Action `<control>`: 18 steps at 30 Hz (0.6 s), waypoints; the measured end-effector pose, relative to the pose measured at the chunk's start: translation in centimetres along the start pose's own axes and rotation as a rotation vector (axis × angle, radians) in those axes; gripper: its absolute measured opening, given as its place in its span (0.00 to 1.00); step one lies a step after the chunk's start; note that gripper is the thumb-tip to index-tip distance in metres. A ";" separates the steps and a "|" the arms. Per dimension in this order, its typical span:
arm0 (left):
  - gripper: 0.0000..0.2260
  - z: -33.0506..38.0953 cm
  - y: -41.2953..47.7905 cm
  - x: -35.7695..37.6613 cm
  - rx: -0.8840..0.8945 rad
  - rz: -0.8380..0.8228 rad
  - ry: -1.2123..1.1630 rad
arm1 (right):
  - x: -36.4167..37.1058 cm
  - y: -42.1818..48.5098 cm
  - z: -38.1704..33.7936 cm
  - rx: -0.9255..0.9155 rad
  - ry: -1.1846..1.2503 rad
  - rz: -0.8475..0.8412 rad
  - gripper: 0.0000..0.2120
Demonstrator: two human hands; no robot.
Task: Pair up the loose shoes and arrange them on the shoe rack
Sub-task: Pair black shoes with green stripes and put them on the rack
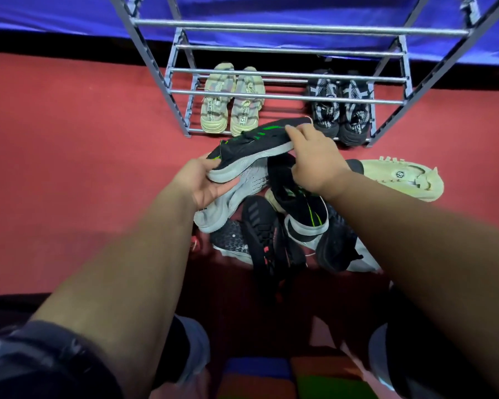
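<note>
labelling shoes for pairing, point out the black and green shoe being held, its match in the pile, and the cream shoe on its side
held black and green shoe (260, 139), head view, upper side panel
matching black and green shoe (306, 205), head view, upper
cream shoe on its side (401, 178), head view, sole

A plain indoor room, likely staged: red carpet floor (55, 168), blue cloth backdrop (271, 12) at twelve o'clock behind a metal shoe rack (288, 73).

I see the shoe rack (285, 90) at the far side of the floor (69, 168). One pair (232, 100) sits on its bottom shelf at the left, another pair (340, 106) at the right. A heap of shoes (271, 231) lies nearer, with one sole-up shoe (401, 178) to its right.
</note>
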State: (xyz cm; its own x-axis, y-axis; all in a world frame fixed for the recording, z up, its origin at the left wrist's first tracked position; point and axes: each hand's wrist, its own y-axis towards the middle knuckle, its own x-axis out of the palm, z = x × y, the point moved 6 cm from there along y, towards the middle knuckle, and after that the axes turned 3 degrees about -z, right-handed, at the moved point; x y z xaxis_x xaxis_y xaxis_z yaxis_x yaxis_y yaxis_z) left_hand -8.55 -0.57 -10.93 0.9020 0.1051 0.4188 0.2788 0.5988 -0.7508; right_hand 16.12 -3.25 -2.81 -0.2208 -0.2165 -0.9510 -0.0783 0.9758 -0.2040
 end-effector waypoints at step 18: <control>0.53 -4.9 -0.7 3.1 0.116 0.459 1.679 | 8.3 -6.0 2.2 0.354 -0.032 -0.589 0.59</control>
State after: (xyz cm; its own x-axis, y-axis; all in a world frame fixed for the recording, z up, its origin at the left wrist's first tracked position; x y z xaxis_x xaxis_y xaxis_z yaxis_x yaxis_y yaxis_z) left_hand -4.35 -4.56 -11.64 0.2480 -0.5540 -0.7948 -0.0312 0.8154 -0.5781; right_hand 16.87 -10.88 -9.96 -0.2096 -0.7180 -0.6637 0.1469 0.6479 -0.7474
